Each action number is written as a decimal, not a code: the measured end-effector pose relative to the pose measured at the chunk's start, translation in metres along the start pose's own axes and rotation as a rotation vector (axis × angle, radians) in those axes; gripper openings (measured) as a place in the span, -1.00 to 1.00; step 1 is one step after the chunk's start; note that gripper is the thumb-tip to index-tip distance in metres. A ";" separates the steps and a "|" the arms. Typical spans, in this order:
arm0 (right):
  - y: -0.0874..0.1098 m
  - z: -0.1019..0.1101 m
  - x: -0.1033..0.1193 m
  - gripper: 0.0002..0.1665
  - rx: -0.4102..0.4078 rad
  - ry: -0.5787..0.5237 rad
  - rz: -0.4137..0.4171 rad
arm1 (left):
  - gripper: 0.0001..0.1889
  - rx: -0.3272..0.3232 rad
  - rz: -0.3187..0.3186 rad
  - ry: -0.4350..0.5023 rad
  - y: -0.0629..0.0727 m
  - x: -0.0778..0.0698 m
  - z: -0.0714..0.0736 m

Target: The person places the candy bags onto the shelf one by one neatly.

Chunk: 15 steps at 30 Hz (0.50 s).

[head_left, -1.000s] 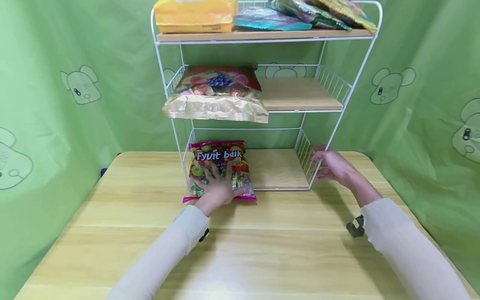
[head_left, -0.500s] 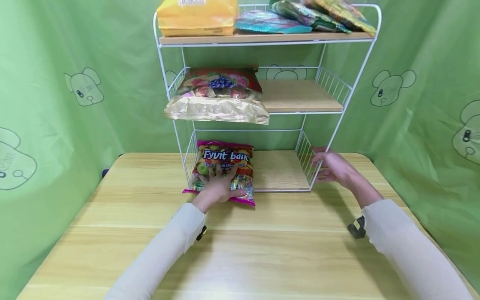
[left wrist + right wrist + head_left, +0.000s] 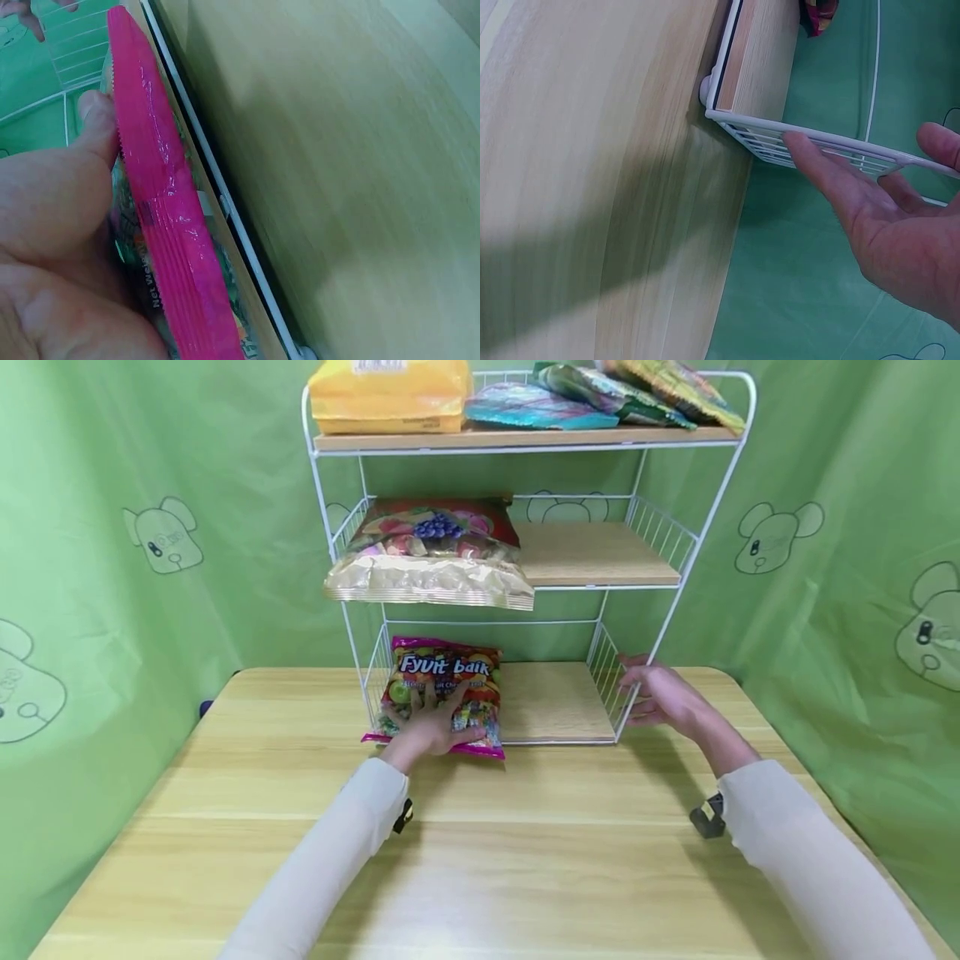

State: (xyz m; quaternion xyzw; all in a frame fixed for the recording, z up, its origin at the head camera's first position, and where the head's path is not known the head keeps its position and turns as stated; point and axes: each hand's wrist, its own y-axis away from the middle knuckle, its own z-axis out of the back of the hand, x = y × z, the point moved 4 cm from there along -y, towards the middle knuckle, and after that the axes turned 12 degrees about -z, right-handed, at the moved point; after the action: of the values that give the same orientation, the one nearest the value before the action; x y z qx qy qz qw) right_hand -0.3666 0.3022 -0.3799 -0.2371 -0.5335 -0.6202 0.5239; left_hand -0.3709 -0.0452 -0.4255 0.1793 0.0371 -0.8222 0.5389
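A candy bag (image 3: 456, 672) with pink edges and the words "Fyvit baik" lies on the left of the bottom shelf. Its pink front seam (image 3: 161, 180) sticks out past the shelf edge. My left hand (image 3: 427, 727) rests on the bag's front with fingers spread, and the thumb lies along the seam in the left wrist view. At the rack's lower right side, my right hand (image 3: 663, 697) touches the white wire frame (image 3: 825, 139) from outside. Its fingers look fairly straight in the right wrist view, with the frame's upright beside the thumb.
On the middle shelf (image 3: 600, 556) a red and gold candy bag (image 3: 435, 556) overhangs the front edge. A yellow package (image 3: 390, 397) and several flat bags (image 3: 540, 406) fill the top shelf. The rack stands on a wooden table (image 3: 487, 852) before green curtains (image 3: 247, 527).
First the candy bag shifted right and turned slightly under my left hand. Since then bag and hand have gone a little deeper onto the shelf. My right hand stays at the rack's side.
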 end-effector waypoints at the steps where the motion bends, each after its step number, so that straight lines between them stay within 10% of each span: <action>1: 0.000 0.000 0.000 -0.13 0.000 -0.001 0.001 | 0.00 -0.005 0.001 0.004 0.000 0.001 0.000; 15: -0.001 -0.001 0.002 -0.13 0.003 0.002 -0.004 | -0.01 -0.066 0.044 0.032 0.004 0.003 -0.006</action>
State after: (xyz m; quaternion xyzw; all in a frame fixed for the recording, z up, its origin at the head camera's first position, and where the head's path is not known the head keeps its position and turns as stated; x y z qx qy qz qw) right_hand -0.3680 0.3001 -0.3796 -0.2347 -0.5343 -0.6209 0.5234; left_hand -0.3669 -0.0480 -0.4311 0.1755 0.0689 -0.8054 0.5619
